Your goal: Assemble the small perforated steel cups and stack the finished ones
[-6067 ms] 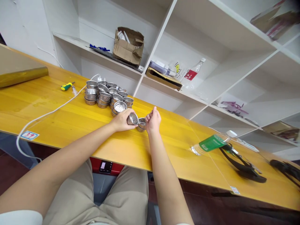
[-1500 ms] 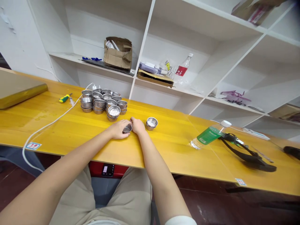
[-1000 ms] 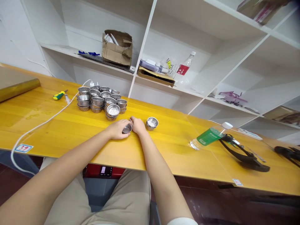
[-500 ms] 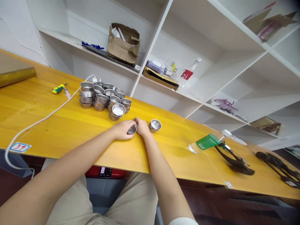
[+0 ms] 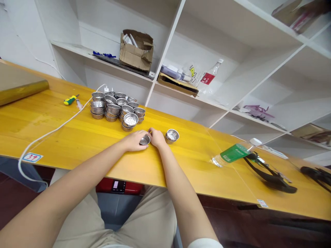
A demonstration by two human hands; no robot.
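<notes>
Between my hands, close to the tabletop, is a small round metal strainer cup point(image 5: 145, 140) with its opening up. My left hand point(image 5: 134, 140) is wrapped round its left and near side, thumb along the near rim. On the cup's far right side, the curled fingers of my right hand point(image 5: 156, 137) press against it, and their tips meet my left fingers. Just right of that hand sits a short stack of strainer cups point(image 5: 172, 135). Behind my left hand, several stacks of the same perforated cups point(image 5: 113, 109) stand close together.
A white cable point(image 5: 60, 125) crosses the wooden table point(image 5: 191, 155) on the left, near a green-yellow screwdriver point(image 5: 70, 100). To the right lie a green-labelled plastic bottle point(image 5: 235, 152) and a black strap-like object point(image 5: 269, 175). White shelves with a torn cardboard box point(image 5: 136, 51) rise behind.
The view has shifted slightly, moving the table's right-hand things further right in the picture. Both hands stay at the same cup, with little visible movement of the fingers.
</notes>
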